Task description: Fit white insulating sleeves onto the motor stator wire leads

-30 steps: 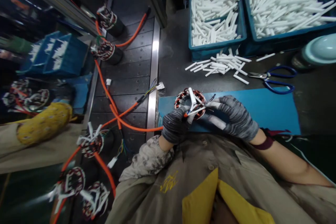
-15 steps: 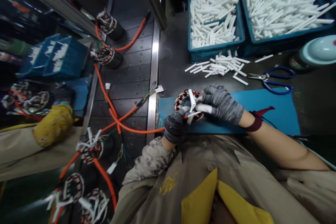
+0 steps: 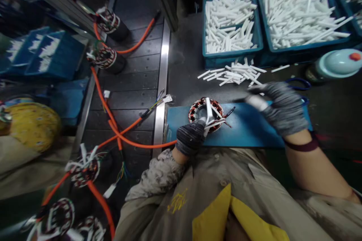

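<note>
A motor stator [image 3: 193, 110] with red, black and white windings lies on a blue mat [image 3: 243, 131]. White sleeves [image 3: 209, 108] and dark twisted lead ends stick out of it. My left hand [image 3: 190, 137], in a grey glove, is closed at the stator's near side, pinching the white-sleeved leads. My right hand [image 3: 279, 107], also gloved, is away to the right above the mat, smeared by motion. Its thumb and fingers are stretched apart, with nothing visible between them. Beneath and behind it lie blue-handled scissors [image 3: 300, 81], mostly covered.
Blue bins [image 3: 232, 60] of white tubes stand at the back, with a loose tube pile [image 3: 236, 72] before them. A light-blue-lidded container [image 3: 336, 64] is at right. On the left, a slatted conveyor [image 3: 135, 79] carries more stators and orange cables [image 3: 141, 145]. A co-worker's yellow sleeve [image 3: 34, 126] shows beyond.
My right hand has left the stator and moved right, over the scissors. Dark lead ends now show at the stator's right side. My left hand stays at the stator.
</note>
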`<state>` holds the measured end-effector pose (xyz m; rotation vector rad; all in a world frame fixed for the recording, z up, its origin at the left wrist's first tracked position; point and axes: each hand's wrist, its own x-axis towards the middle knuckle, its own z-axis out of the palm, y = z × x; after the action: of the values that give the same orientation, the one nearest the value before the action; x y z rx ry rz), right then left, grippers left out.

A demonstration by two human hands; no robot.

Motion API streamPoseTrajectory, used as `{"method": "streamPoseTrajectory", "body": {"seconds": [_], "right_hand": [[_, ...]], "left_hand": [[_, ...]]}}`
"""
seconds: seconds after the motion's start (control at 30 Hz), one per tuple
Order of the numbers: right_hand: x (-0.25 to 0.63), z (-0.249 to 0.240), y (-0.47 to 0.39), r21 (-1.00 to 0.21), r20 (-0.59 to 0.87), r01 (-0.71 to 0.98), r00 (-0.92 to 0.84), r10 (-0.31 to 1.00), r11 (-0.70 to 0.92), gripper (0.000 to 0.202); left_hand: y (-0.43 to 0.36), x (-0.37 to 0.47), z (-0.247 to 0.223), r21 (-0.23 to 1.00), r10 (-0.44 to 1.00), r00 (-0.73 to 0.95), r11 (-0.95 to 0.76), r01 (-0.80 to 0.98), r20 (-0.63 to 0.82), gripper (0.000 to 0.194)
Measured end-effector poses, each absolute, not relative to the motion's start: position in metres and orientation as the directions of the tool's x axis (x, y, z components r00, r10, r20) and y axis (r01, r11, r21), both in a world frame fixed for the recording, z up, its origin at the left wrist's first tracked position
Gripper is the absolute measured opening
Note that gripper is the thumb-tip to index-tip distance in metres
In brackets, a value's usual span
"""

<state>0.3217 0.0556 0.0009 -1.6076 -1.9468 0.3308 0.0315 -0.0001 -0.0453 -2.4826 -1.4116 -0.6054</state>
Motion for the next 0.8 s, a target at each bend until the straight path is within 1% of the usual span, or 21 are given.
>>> {"method": "streamPoseTrajectory", "body": {"seconds": [0.03,0.07,0.1,0.13,0.17,0.23,0.3,0.37,0.4,0.43,0.5,0.57,0.63,0.7,0.77,0.8], "right_hand": [[0.338,-0.008,0.063,-0.462,0.268,0.88,0.02,0.963,0.11,0.043],[0.351,-0.018,0.069,-0.382,0.245,0.924,0.085,0.966,0.015,0.045],[0.361,-0.027,0.073,-0.348,0.207,0.937,0.093,0.974,-0.016,0.043],[0.366,-0.035,0.075,-0.363,0.211,0.932,0.094,0.973,-0.011,0.039],[0.368,-0.04,0.075,-0.385,0.22,0.923,0.078,0.972,0.013,0.036],[0.359,-0.041,0.067,-0.467,0.267,0.88,0.043,0.963,0.09,0.028],[0.342,-0.03,0.05,-0.55,0.303,0.82,0.018,0.953,0.16,0.024],[0.323,-0.011,0.03,-0.634,0.326,0.738,-0.016,0.945,0.231,0.025],[0.314,-0.002,0.022,-0.676,0.321,0.68,-0.076,0.944,0.285,0.024],[0.307,0.006,0.016,-0.686,0.329,0.641,-0.15,0.932,0.346,0.02],[0.297,0.016,0.01,-0.701,0.348,0.58,-0.229,0.909,0.415,0.015],[0.294,0.018,0.011,-0.71,0.355,0.559,-0.241,0.903,0.428,0.014],[0.294,0.014,0.015,-0.712,0.358,0.556,-0.239,0.902,0.43,0.015],[0.293,0.011,0.019,-0.7,0.364,0.536,-0.3,0.882,0.471,0.018],[0.29,0.009,0.022,-0.664,0.368,0.511,-0.412,0.833,0.546,0.022],[0.288,0.01,0.024,-0.624,0.367,0.516,-0.47,0.803,0.587,0.025]], "left_hand": [[0.0,0.032,-0.044,-0.013,0.751,0.47,-0.524,0.851,0.464,0.027],[0.0,0.033,-0.042,-0.026,0.748,0.481,-0.529,0.848,0.457,0.026],[0.0,0.033,-0.04,-0.032,0.754,0.484,-0.526,0.85,0.444,0.026],[0.0,0.033,-0.039,-0.034,0.76,0.485,-0.524,0.851,0.432,0.026],[-0.001,0.032,-0.038,-0.032,0.761,0.485,-0.524,0.851,0.431,0.026],[-0.001,0.032,-0.038,-0.027,0.752,0.485,-0.53,0.847,0.447,0.027],[-0.001,0.032,-0.039,-0.017,0.745,0.479,-0.533,0.846,0.464,0.028],[-0.001,0.032,-0.041,0.008,0.757,0.468,-0.529,0.849,0.456,0.029],[-0.002,0.032,-0.041,0.026,0.769,0.46,-0.524,0.851,0.443,0.029],[-0.002,0.031,-0.042,0.045,0.781,0.453,-0.519,0.853,0.43,0.029],[-0.002,0.031,-0.041,0.074,0.793,0.446,-0.518,0.852,0.415,0.029],[-0.001,0.031,-0.039,0.066,0.776,0.45,-0.528,0.847,0.441,0.03],[-0.001,0.032,-0.037,0.03,0.752,0.459,-0.534,0.845,0.473,0.031],[-0.001,0.032,-0.037,0.008,0.758,0.461,-0.523,0.852,0.462,0.032],[-0.001,0.033,-0.039,0.033,0.78,0.455,-0.517,0.855,0.429,0.032],[-0.001,0.033,-0.041,0.061,0.794,0.448,-0.515,0.855,0.412,0.031]]}}
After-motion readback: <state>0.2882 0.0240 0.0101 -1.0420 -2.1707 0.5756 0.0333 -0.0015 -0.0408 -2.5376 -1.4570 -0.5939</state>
